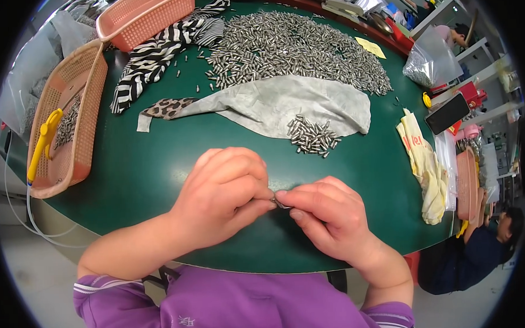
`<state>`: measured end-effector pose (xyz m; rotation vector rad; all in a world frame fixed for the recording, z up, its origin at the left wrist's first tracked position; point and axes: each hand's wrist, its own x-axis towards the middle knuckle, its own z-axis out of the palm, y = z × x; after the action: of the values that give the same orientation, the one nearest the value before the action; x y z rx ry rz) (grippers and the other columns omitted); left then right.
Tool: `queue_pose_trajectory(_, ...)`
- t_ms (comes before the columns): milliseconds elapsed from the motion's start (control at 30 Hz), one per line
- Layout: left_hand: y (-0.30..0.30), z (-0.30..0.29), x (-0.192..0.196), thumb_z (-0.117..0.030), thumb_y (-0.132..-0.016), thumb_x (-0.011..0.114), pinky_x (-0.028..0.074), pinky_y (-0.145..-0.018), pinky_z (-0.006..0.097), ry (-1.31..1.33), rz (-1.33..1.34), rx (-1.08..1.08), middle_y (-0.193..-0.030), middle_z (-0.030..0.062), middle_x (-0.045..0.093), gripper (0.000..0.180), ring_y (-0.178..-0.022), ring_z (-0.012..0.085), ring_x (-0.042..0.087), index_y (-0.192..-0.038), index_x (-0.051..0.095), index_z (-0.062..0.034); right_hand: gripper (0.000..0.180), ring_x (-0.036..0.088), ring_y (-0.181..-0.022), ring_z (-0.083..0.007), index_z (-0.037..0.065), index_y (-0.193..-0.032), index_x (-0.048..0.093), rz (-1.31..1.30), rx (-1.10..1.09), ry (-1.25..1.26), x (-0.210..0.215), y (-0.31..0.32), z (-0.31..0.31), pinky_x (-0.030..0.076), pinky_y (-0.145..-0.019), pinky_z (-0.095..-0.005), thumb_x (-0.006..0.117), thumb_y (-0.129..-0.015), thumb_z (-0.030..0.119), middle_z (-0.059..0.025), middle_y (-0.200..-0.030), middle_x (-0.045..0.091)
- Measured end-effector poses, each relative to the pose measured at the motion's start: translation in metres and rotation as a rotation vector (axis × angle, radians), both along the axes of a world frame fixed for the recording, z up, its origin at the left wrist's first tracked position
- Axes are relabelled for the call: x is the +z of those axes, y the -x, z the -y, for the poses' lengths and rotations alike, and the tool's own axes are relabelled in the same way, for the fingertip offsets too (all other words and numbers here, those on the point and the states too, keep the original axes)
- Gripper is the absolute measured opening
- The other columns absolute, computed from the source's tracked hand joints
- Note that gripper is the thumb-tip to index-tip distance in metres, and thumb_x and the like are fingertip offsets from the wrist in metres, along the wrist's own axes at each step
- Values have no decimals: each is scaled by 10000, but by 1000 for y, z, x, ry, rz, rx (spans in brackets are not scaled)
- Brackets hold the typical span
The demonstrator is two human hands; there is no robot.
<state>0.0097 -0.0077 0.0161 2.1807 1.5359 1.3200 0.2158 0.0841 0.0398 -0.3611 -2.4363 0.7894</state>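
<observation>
— How far along does it look?

— Early, I'd judge. The big heap of metal pins at twelve o'clock dwarfs the small pile on the grey cloth.

— And the hands?

— The left hand and right hand meet at table centre, fingertips pinched shut on one small metal piece (mostly hidden), wrists resting on the green table edge at six o'clock.

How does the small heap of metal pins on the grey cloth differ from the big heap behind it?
The small heap holds far fewer pins and lies on the grey cloth, nearer the hands. The big heap spreads wide across the green table, directly on its surface, beyond the cloth. Both look like the same short silvery pins.
</observation>
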Motion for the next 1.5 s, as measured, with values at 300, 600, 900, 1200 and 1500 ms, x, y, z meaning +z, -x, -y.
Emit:
queue_pose_trajectory(300,0,1,-1,-67,-674,805,442,-829,377,17,-60,-20,-960,-6,636,239,-1016,232,635,-856,658,-120,346,609,-694,-227,87,-1053,726,32,-2,-175,-2,-2,0,472,-632,-339,737,-718,2,-38,-879,678)
queue_pose_trajectory(600,-1,3,4,-94,-714,778,424,-865,380,33,-200,-9,-988,-6,628,222,-1058,201,610,-910,677,-118,368,595,-684,-224,100,-1044,726,45,-46,-332,-2,-2,5,462,-607,-338,746,-689,5,-34,-880,659)
queue_pose_trajectory(900,-1,3,4,-96,-695,782,421,-826,384,-11,-194,-9,-972,-5,626,231,-1041,220,615,-887,655,-125,229,624,-737,-226,109,-1025,700,55,-51,-53,-2,0,4,499,-638,-346,715,-804,50,-16,-872,681)
queue_pose_trajectory(1200,-3,1,1,-55,-650,812,424,-794,369,0,-86,31,-922,-2,625,269,-972,231,642,-827,622,-128,242,635,-742,-220,120,-1041,708,54,-58,-38,-2,0,3,513,-648,-337,719,-808,55,-10,-873,691)
queue_pose_trajectory(1500,-1,1,0,-52,-678,788,438,-812,376,6,-83,-4,-931,1,633,242,-974,237,643,-866,648,-112,273,624,-739,-211,129,-1063,714,59,-43,-80,-3,-1,2,505,-644,-340,727,-797,69,-2,-871,680)
